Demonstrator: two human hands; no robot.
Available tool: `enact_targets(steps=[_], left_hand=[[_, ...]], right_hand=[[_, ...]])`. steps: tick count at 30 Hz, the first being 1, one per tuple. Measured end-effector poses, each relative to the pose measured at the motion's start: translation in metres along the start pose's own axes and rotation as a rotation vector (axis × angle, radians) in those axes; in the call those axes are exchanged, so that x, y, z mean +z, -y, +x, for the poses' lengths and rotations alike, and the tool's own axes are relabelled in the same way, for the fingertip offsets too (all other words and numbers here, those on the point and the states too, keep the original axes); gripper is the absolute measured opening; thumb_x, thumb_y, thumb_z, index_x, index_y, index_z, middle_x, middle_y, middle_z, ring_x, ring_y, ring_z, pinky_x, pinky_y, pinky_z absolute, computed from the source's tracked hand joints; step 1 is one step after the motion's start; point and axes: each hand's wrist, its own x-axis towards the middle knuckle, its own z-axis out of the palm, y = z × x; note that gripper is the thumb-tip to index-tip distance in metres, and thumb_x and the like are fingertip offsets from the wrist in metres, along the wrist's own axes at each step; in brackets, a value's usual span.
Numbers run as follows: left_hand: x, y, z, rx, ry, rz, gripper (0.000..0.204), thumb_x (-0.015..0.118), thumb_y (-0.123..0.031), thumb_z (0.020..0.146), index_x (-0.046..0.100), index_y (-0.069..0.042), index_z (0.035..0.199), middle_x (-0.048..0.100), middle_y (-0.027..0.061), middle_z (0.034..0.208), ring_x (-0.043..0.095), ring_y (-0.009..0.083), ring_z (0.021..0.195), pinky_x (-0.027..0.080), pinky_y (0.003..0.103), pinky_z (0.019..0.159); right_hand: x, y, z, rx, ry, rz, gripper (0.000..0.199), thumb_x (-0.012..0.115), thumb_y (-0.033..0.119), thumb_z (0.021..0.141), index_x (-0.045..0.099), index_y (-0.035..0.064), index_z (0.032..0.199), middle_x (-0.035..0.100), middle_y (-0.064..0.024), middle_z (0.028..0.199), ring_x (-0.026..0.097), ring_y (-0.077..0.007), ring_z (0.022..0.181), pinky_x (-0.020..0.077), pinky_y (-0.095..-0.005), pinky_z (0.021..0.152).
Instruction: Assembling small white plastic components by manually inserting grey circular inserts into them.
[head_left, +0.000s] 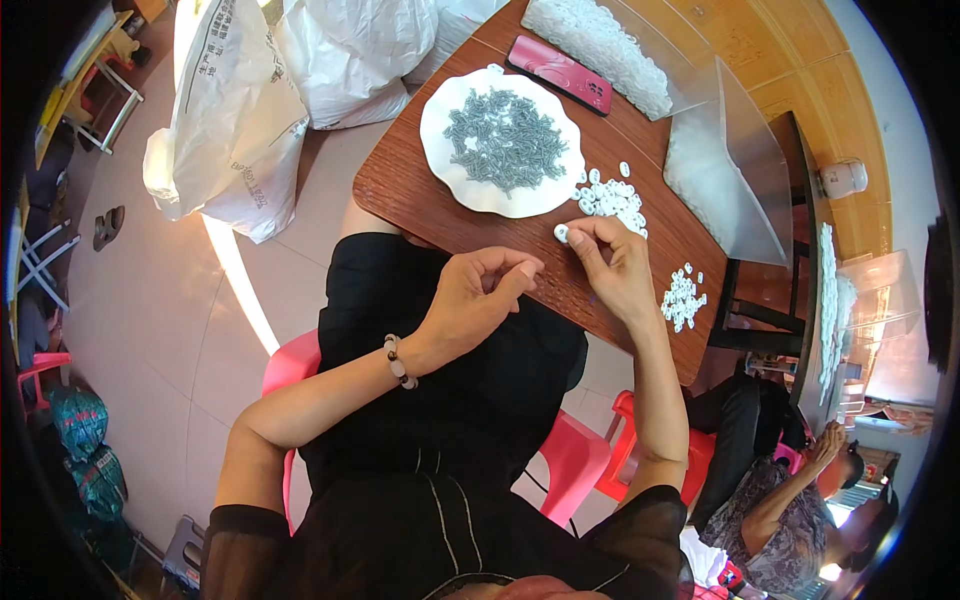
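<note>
White disc (561,233) sits pinched in our right hand (617,268); we cannot tell whether our half-curled left hand (470,303) holds anything.

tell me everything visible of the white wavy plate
The white plate is wide, with a scalloped rim; its smooth material could be ceramic or plastic. It lies flat on the brown table, its middle covered by small grey rod-like pieces. White pieces sit by its right rim. The left hand and right hand are clear of it.
</note>
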Motion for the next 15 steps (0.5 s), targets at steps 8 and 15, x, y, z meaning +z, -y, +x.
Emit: enact_targets(steps=[8, 15], left_hand=[[-0.006, 0.000, 0.002, -0.104, 0.082, -0.086, 0.028, 0.062, -0.026, 0.095, 0.068, 0.000, 0.099, 0.067, 0.0038, 0.082, 0.055, 0.0041, 0.064, 0.044, 0.017, 0.057], [-0.008, -0.005, 0.000, -0.206, 0.181, -0.195, 0.026, 0.068, -0.023, 0.091, 0.068, 0.001, 0.098, 0.068, 0.0043, 0.084, 0.057, 0.0048, 0.067, 0.046, 0.018, 0.060]], right_hand=[[-0.006, 0.035, -0.022, -0.248, 0.125, 0.010, 0.007, 0.070, 0.006, 0.081, 0.069, 0.0026, 0.087, 0.062, -0.0071, 0.075, 0.054, -0.0208, 0.070, 0.0425, -0.0303, 0.063], [-0.008, 0.046, -0.033, -0.176, 0.081, 0.023, 0.009, 0.073, 0.005, 0.078, 0.069, 0.0030, 0.086, 0.064, -0.0077, 0.077, 0.055, -0.0222, 0.074, 0.0450, -0.0327, 0.065]])
